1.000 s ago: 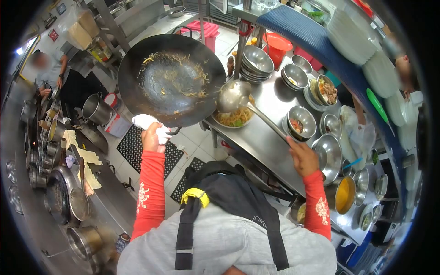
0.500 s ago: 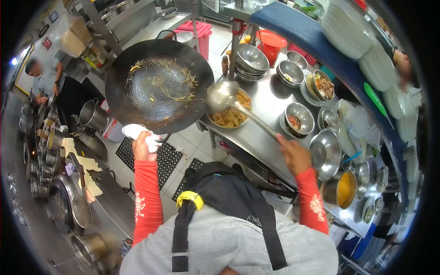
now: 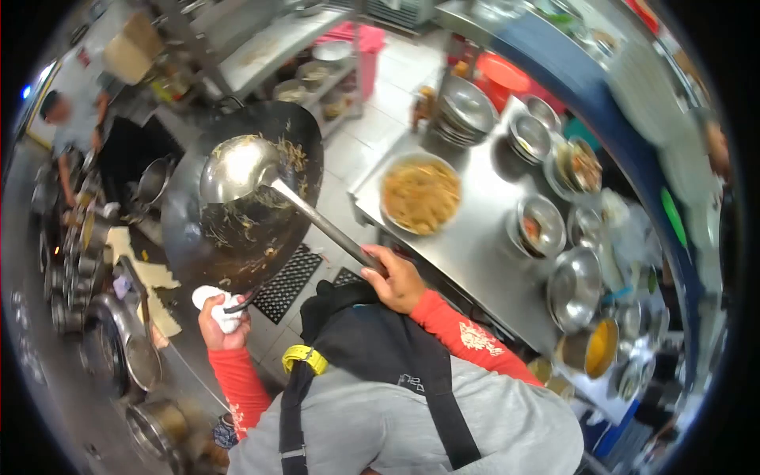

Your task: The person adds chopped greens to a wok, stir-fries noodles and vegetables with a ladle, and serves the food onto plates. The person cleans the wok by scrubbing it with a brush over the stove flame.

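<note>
My left hand (image 3: 226,323) is closed round the near handle of a large black wok (image 3: 186,214), with a white cloth (image 3: 231,315) between palm and metal. Bits of noodle cling to the inside of the wok, which tilts. In my right hand (image 3: 396,279) is the handle of a big steel ladle (image 3: 237,170); its bowl hangs over the wok. A steel bowl of cooked noodles (image 3: 421,195) sits at the left end of the steel table (image 3: 483,261), right of the wok.
Stacked steel bowls (image 3: 467,111) and bowls of ingredients (image 3: 541,227) stand along the table. A pot of orange liquid (image 3: 590,348) is at its near right. Pans and a stove counter (image 3: 190,380) line the left side. Another person (image 3: 75,131) works at far left.
Both hands and the wok have moved left, and the wok tilts more. The ladle has gone from above the noodle bowl to over the wok. My view has turned too.
</note>
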`<state>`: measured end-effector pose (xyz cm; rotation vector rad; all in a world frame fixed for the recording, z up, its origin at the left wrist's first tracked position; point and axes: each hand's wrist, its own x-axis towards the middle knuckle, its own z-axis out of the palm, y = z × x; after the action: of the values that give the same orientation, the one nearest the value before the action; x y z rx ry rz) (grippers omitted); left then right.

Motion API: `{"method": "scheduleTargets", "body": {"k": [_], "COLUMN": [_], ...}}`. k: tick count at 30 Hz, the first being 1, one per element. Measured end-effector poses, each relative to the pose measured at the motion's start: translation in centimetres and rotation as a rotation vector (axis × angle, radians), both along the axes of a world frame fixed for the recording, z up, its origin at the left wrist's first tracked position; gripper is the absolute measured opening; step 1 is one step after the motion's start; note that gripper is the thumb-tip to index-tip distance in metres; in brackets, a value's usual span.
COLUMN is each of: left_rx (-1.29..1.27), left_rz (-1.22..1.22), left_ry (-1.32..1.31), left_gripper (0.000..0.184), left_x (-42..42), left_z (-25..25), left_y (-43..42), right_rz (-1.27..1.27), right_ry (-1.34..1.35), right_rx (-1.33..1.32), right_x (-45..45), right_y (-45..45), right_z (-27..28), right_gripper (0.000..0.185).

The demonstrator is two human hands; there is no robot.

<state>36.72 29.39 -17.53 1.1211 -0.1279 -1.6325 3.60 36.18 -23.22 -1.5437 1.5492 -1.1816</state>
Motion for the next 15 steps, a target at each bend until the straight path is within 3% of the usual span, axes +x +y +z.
{"method": "scheduleTargets", "body": {"k": [2,5,7,10,15], "left_rx": [-0.059,-0.119,-0.129,-0.205,-0.254], "left_rz": [0.018,0.234,0.339,0.467,0.723], "left_ry": [0.114,0.126,0.055,0.042,-0.024], "left_gripper": [0.009,0.003,0.006,0.019,0.015], "left_x": [4.5,7.7,10.8,16.8,27.3], "left_z": [-2.0,-0.7,-0.5,-1.1,-0.6], "left_y": [0.3,0.3,-0.7,-4.2,-9.8], "right_rz": [0.087,0.193,0.25,0.284,0.38], "right_ry": [0.044,-0.028,-0.226,-0.192,-0.303], "right_rx": [0.013,-0.083,-0.035,0.13,0.272], "right_x": [1.5,5.2,8.5,12.6,22.0], "right_y": [-2.7,-7.7,-11.2,-16.7,-25.1], "right_z": [0.7,-1.4,-3.1,-4.1,-1.5], "right_gripper": [0.041,0.037,0.03,0.028,0.027]}}
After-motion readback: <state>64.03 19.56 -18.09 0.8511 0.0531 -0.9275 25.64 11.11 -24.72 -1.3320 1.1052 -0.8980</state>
